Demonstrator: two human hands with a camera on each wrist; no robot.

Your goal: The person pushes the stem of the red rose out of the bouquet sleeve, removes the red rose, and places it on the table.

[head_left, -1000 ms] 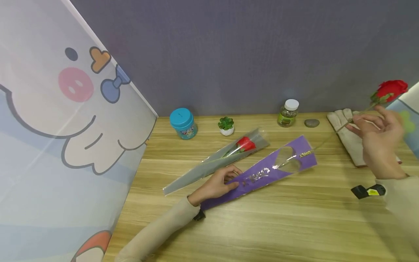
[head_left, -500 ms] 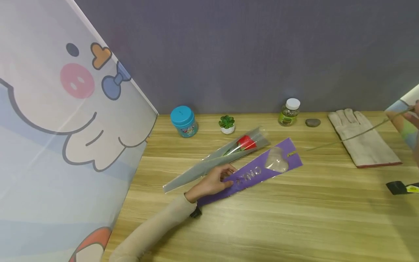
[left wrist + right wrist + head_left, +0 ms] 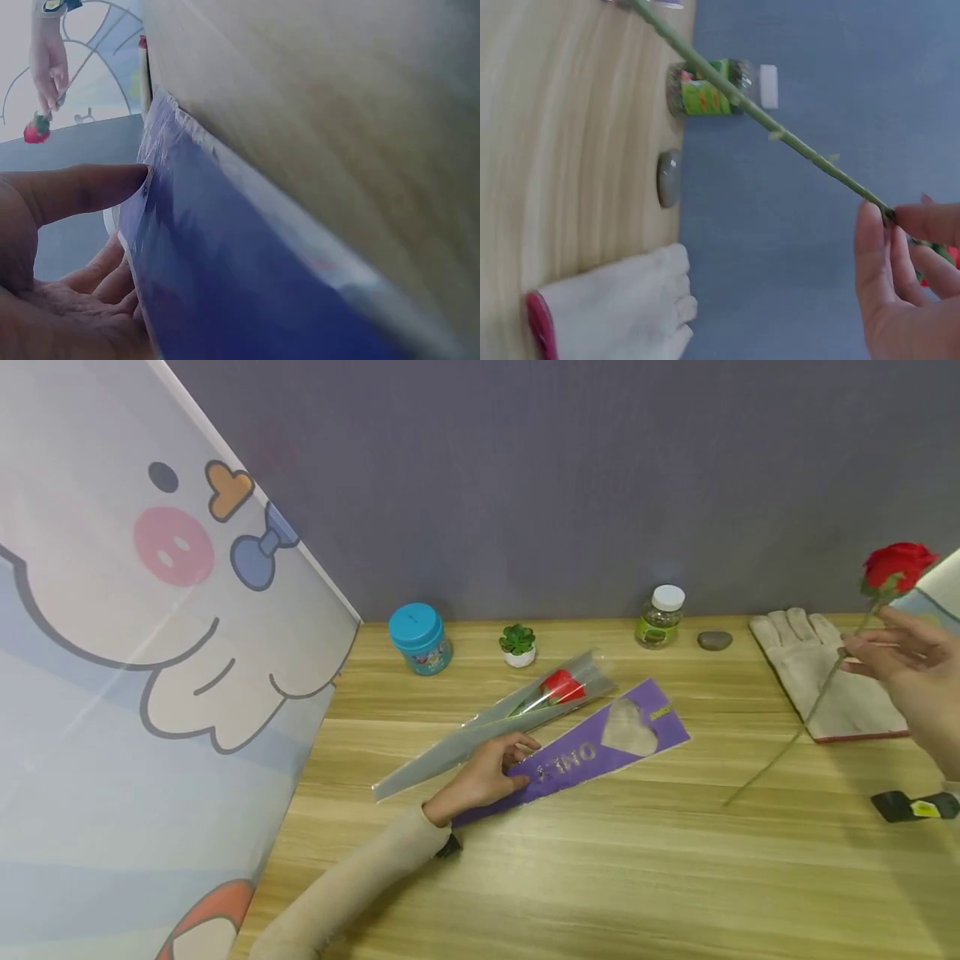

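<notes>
A purple flower sleeve (image 3: 555,768) with a heart-shaped clear window lies slanted near the middle of the table. My left hand (image 3: 483,781) grips its lower part between thumb and fingers; the left wrist view shows the thumb on the sleeve's edge (image 3: 225,247). Over at the right, my right hand (image 3: 911,672) pinches a red artificial rose (image 3: 900,566) by its stem, just under the bloom. The stem slants down to the left, its end apart from the sleeve. In the right wrist view the green stem (image 3: 780,131) runs from the fingertips.
Behind the left hand lies a wrapped rose in a clear-grey sleeve (image 3: 465,743). Along the back stand a blue tub (image 3: 420,643), a small potted succulent (image 3: 518,646) and a white-lidded jar (image 3: 660,618). A grey stone (image 3: 715,641) and a white glove (image 3: 810,677) lie farther right.
The rose stem has come out of the purple sleeve as my right hand moved right, briefly mostly out of view, then back. My left hand and the sleeve shifted slightly left.
</notes>
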